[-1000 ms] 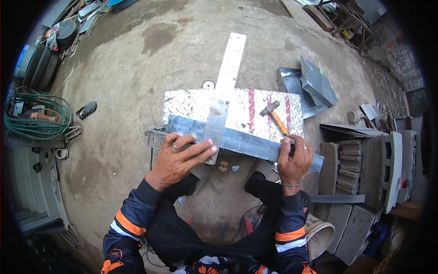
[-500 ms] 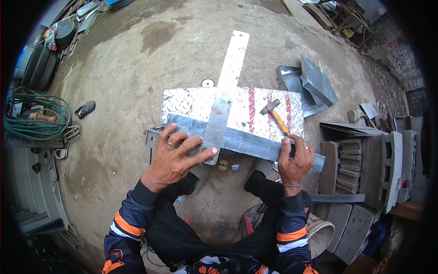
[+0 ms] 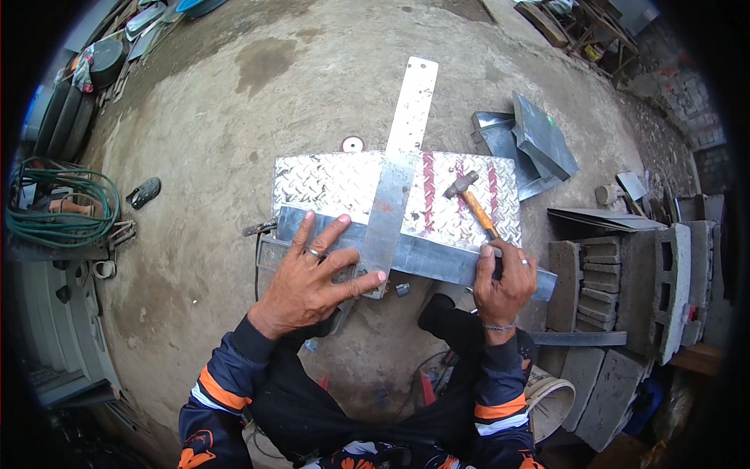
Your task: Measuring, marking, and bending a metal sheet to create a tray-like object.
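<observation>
Head view: a thin metal strip [image 3: 433, 254] is pressed by the spread left hand [image 3: 308, 283] and pinched by the right hand [image 3: 505, 289].
It seems light, bendy and maybe sharp-edged; best held flat near both ends.

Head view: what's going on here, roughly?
A person's left hand spreads over the left part of a long, grey sheet-metal strip, its thumb at the near end of a flat, silvery metal straightedge lying across the strip. The right hand is curled over the strip's right part; exactly what its fingers grip is unclear. Beyond the strip, a wooden-handled hammer lies on a red-striped, silvery, diamond-patterned metal plate.
</observation>
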Demonstrator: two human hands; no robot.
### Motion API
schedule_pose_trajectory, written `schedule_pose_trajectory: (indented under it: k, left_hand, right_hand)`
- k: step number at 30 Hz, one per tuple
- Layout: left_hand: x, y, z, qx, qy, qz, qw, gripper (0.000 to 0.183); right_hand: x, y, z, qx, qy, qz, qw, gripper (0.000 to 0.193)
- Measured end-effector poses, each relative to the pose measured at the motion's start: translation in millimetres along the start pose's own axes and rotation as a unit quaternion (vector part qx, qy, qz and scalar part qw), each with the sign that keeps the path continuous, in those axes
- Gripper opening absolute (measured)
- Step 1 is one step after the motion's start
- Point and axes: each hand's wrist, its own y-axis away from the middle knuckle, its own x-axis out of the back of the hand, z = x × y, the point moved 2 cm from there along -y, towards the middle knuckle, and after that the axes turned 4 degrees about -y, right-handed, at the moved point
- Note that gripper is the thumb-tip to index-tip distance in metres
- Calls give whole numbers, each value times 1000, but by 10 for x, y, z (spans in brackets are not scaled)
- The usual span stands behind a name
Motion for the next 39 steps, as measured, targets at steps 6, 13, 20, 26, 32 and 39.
schedule_pose_trajectory:
  k: [6, 13, 20, 26, 32, 39]
  left_hand:
    - [35, -83, 34, -3, 27, -12, 1000, 55]
    - [39, -125, 69, -15, 29, -17, 999, 55]
    - [43, -148, 90, -12, 31, -18, 999, 57]
    - [23, -156, 85, -8, 42, -14, 999, 56]
    - [39, -186, 84, -6, 56, -19, 998, 55]
    - [139, -263, 69, 2, 79, -37, 996, 53]
  right_hand:
    - [9, 0, -5, 18, 0, 11, 1000, 7]
    - [16, 5, -16, 6, -5, -2, 1000, 7]
    - [19, 6, -11, 13, -8, -3, 1000, 7]
    - [20, -3, -10, 11, -7, -11, 1000, 7]
    - [27, 6, -6, 11, -6, -10, 1000, 7]
    - [28, 3, -15, 9, -3, -12, 1000, 7]
